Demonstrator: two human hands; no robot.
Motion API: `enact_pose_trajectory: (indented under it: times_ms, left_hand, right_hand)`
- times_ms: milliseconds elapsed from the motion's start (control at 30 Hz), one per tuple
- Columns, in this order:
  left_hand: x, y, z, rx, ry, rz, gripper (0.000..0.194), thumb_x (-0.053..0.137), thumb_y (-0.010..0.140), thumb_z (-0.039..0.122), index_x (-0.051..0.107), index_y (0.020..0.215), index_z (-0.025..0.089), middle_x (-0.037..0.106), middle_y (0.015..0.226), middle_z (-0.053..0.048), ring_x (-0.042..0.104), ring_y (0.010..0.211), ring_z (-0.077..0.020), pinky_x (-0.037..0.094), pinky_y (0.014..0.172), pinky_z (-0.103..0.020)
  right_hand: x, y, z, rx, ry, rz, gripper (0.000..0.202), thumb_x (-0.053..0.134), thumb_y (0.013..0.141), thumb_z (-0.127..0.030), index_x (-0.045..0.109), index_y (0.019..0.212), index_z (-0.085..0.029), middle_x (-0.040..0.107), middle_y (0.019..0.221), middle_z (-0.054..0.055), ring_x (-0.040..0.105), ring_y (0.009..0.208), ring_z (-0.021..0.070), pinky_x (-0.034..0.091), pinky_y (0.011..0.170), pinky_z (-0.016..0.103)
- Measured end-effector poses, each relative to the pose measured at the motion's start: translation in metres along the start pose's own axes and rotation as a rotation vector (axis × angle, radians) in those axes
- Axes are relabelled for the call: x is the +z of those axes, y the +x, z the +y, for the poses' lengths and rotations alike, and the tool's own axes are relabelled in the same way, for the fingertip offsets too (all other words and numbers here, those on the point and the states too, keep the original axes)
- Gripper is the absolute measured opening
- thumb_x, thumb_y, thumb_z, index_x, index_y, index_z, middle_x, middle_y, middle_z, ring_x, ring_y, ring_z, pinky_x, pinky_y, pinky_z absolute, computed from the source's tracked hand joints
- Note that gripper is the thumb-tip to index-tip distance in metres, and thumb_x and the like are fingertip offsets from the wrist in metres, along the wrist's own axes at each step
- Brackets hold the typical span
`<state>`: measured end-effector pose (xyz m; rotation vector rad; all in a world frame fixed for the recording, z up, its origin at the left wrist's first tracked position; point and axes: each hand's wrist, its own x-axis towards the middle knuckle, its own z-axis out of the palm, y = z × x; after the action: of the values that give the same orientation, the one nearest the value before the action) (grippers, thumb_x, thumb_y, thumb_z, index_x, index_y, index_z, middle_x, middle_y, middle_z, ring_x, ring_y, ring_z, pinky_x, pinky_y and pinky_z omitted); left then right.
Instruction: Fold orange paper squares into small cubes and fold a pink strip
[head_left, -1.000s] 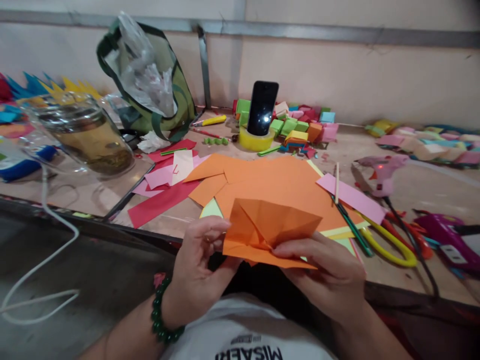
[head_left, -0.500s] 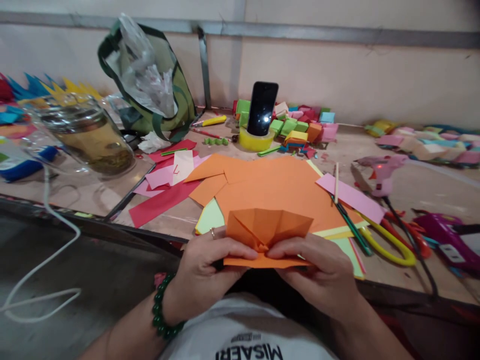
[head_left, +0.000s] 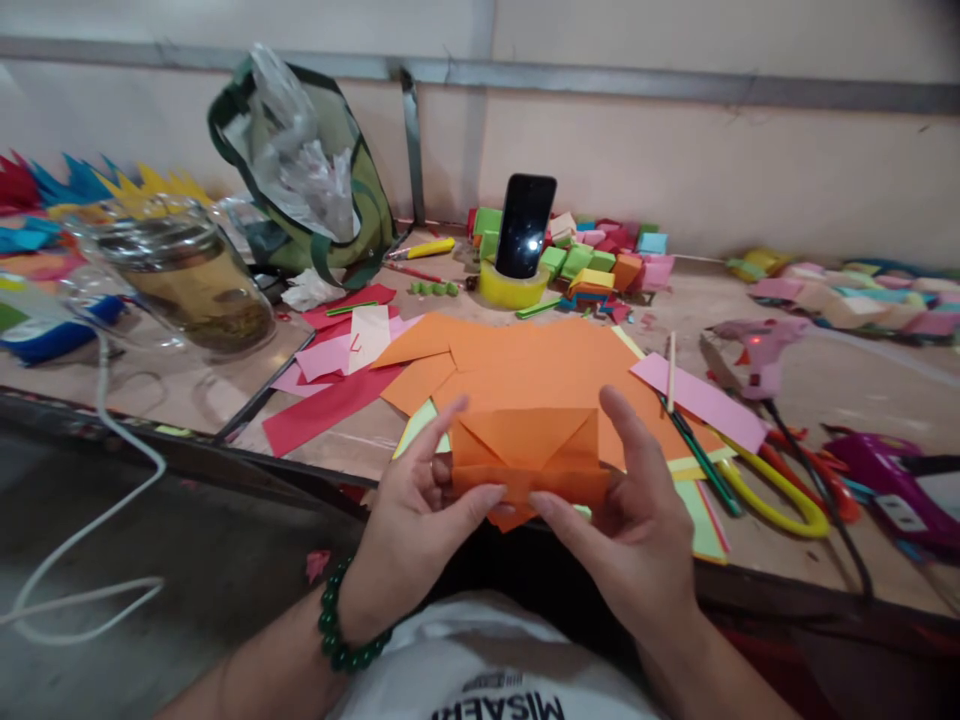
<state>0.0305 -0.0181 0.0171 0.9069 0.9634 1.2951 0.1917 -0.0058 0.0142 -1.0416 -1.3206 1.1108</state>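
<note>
Our left hand (head_left: 411,530) and right hand (head_left: 649,535) grasp the folded orange paper (head_left: 525,435) in their fingers, above the near edge of the bench (head_left: 697,290). On our white shirt (head_left: 457,640), upside-down lettering resembles "MISAERI", partly cut off.

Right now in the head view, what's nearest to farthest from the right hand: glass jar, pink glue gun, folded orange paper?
1. Folded orange paper: touching the right hand.
2. Pink glue gun: right side.
3. Glass jar: far left.

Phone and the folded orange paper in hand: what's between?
Head view: the yellow tape roll under the phone, then the flat orange sheets.
</note>
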Motion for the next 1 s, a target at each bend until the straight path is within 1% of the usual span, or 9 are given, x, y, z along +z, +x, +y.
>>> enact_pose_trajectory:
  times_ms: [67, 167, 267, 367, 433, 600, 800, 900, 1000]
  left_hand:
    - [-0.002, 0.002, 0.000, -0.009, 0.011, -0.050, 0.047, 0.073, 0.076, 0.020, 0.058, 0.120, 0.014, 0.072, 0.098, -0.008, 0.069, 0.083, -0.0153, 0.057, 0.078, -0.023]
    - [-0.003, 0.004, 0.002, -0.027, 0.018, -0.087, 0.024, 0.071, 0.078, 0.024, 0.070, 0.099, 0.014, 0.073, 0.092, -0.007, 0.069, 0.080, -0.0142, 0.057, 0.076, -0.022]
    - [-0.002, 0.005, 0.006, -0.096, 0.036, -0.073, 0.021, 0.068, 0.080, 0.030, 0.073, 0.091, 0.012, 0.073, 0.082, -0.006, 0.067, 0.066, -0.0121, 0.058, 0.065, -0.022]
    - [-0.002, 0.007, 0.012, -0.119, 0.049, -0.069, 0.021, 0.068, 0.079, 0.031, 0.074, 0.089, 0.013, 0.073, 0.077, -0.005, 0.065, 0.062, -0.0109, 0.058, 0.063, -0.021]
    - [-0.003, 0.009, 0.014, -0.114, 0.067, -0.080, 0.021, 0.069, 0.079, 0.031, 0.074, 0.088, 0.013, 0.072, 0.074, -0.005, 0.064, 0.060, -0.0103, 0.058, 0.061, -0.021]
    - [-0.010, 0.010, 0.013, -0.149, 0.143, -0.148, 0.026, 0.069, 0.078, 0.033, 0.072, 0.096, 0.014, 0.071, 0.083, -0.005, 0.063, 0.064, -0.0114, 0.059, 0.058, -0.022]
    - [-0.013, 0.011, 0.016, -0.171, 0.191, -0.218, 0.033, 0.063, 0.082, 0.035, 0.066, 0.107, 0.013, 0.068, 0.086, -0.007, 0.063, 0.065, -0.0118, 0.058, 0.057, -0.023]
    - [-0.014, 0.015, 0.016, -0.129, 0.274, -0.236, 0.041, 0.057, 0.086, 0.037, 0.058, 0.121, 0.015, 0.067, 0.086, -0.006, 0.063, 0.064, -0.0129, 0.058, 0.057, -0.026]
    - [-0.016, 0.021, 0.009, 0.065, 0.652, -0.085, 0.055, 0.058, 0.085, 0.035, 0.043, 0.136, 0.020, 0.065, 0.080, -0.003, 0.061, 0.065, -0.0147, 0.057, 0.063, -0.031]
  right_hand:
    - [0.000, 0.002, -0.001, 0.038, 0.010, 0.004, 0.087, 0.073, 0.075, -0.026, 0.023, 0.147, -0.024, 0.072, 0.100, 0.009, 0.072, 0.083, 0.0236, 0.062, 0.070, 0.035]
    - [-0.001, 0.004, -0.001, 0.068, 0.045, 0.021, 0.082, 0.075, 0.074, -0.025, 0.031, 0.143, -0.024, 0.073, 0.092, 0.006, 0.072, 0.078, 0.0214, 0.062, 0.069, 0.031]
    - [-0.004, 0.005, 0.001, 0.075, 0.061, 0.012, 0.071, 0.076, 0.071, -0.023, 0.044, 0.134, -0.025, 0.073, 0.094, 0.005, 0.072, 0.080, 0.0206, 0.061, 0.071, 0.030]
    - [-0.008, 0.009, 0.004, 0.087, 0.091, -0.058, 0.038, 0.076, 0.071, -0.022, 0.065, 0.107, -0.022, 0.072, 0.097, 0.005, 0.070, 0.084, 0.0199, 0.060, 0.074, 0.029]
    - [-0.012, 0.012, 0.004, 0.119, 0.134, -0.105, 0.023, 0.076, 0.072, -0.022, 0.069, 0.094, -0.021, 0.073, 0.095, 0.004, 0.070, 0.083, 0.0182, 0.059, 0.073, 0.027]
    - [-0.018, 0.017, 0.001, 0.272, 0.173, -0.174, 0.018, 0.077, 0.069, -0.023, 0.069, 0.085, -0.021, 0.069, 0.072, -0.001, 0.063, 0.061, 0.0110, 0.053, 0.054, 0.018]
    - [-0.021, 0.020, 0.001, 0.340, 0.140, -0.230, 0.016, 0.075, 0.070, -0.029, 0.070, 0.080, -0.019, 0.063, 0.066, 0.000, 0.055, 0.052, 0.0098, 0.048, 0.046, 0.019]
    - [-0.020, 0.024, 0.000, 0.290, 0.083, -0.242, 0.024, 0.071, 0.074, -0.033, 0.067, 0.092, -0.019, 0.066, 0.074, 0.002, 0.059, 0.057, 0.0121, 0.051, 0.051, 0.023]
    - [-0.019, 0.030, 0.000, 0.177, -0.159, -0.185, 0.038, 0.065, 0.079, -0.036, 0.058, 0.113, -0.021, 0.067, 0.080, 0.003, 0.062, 0.064, 0.0146, 0.053, 0.060, 0.027]
